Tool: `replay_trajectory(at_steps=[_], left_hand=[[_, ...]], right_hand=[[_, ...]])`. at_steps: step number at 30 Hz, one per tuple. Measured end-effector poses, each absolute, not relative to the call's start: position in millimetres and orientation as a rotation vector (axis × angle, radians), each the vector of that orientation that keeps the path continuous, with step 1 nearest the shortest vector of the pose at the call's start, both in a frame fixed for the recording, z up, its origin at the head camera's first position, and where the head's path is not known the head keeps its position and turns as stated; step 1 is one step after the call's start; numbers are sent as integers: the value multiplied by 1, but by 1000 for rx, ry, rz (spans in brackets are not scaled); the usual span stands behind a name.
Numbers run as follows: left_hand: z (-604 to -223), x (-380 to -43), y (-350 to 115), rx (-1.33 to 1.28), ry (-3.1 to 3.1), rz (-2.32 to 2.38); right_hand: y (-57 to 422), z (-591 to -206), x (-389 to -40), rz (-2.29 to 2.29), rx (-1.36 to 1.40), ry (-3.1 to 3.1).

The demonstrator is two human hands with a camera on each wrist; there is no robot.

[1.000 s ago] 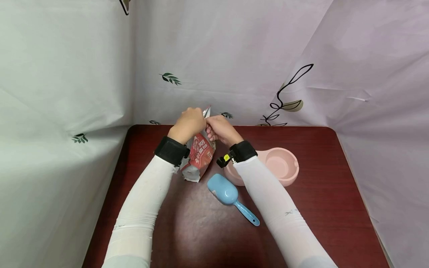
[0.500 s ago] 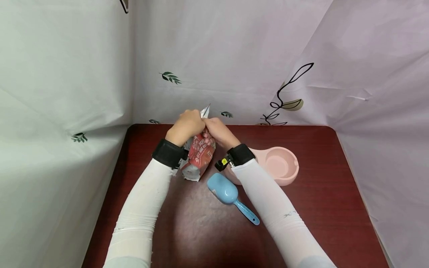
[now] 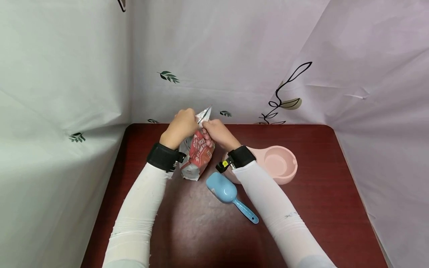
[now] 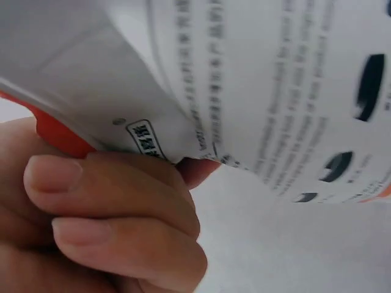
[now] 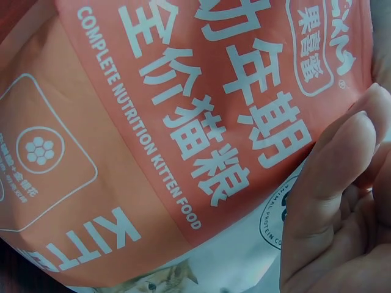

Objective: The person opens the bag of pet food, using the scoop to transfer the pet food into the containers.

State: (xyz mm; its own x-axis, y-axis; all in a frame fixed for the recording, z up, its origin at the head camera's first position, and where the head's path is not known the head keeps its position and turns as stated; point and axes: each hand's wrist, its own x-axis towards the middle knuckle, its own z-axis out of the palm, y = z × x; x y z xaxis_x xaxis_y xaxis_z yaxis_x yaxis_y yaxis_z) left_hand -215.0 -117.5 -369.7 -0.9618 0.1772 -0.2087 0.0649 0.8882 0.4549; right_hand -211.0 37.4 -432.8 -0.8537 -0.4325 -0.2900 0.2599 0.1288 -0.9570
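Both hands are engaged on one item: a red, orange and silver-white printed packaging bag [image 3: 201, 150], labelled "Complete Nutrition Kitten Food". It is at the far side of the dark red, wood-grained table [image 3: 321, 208], left of centre. Whether its base bears on the surface or hangs just above cannot be determined.

The left hand [image 3: 181, 126] has its fingers curled round the bag's upper edge on the left side; the left wrist view confirms the folded fingers against the film. The right hand [image 3: 219, 133] pinches the same upper end just beside it, thumb and forefinger together. A silver corner of the bag rises between the two hands. In this inspector's judgement, the paired hold at the top lets the soft film be tensioned and steadied from both sides. Whether the mouth is sealed or parted cannot be established.

A glossy sky-blue scoop [image 3: 222, 189] lies on the table near the bag, blade towards it and handle angled back to the person's right, a position that appears convenient for the right hand. A pale pink, double-lobed dish [image 3: 276, 165] sits to the right, partly hidden beneath the right forearm; its visible round well faces up, presumably ready to receive contents.
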Motion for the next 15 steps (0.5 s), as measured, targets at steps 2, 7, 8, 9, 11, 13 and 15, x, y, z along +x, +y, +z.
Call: replay_trajectory(at_steps=[2,7,8,9,11,13,15], left_hand=[[-371,-214,-118,179,2808,673],[-372,-213,-120,170,2832,676],[-372,-213,-120,172,2839,675],[-372,-212,-121,175,2844,673],[-371,-211,-121,176,2850,669],[-369,-210,-121,174,2858,669],[-367,-208,-121,166,2870,678]], right_hand=[[40,-434,-211,-1776,-172,1904],[46,-434,-210,-1778,-176,1925],[47,-433,-210,-1777,-171,1924],[48,-433,-210,-1773,-168,1928],[51,-432,-211,-1768,-158,1935],[53,-430,-212,-1768,-154,1958],[56,-428,-213,-1769,-161,1999]])
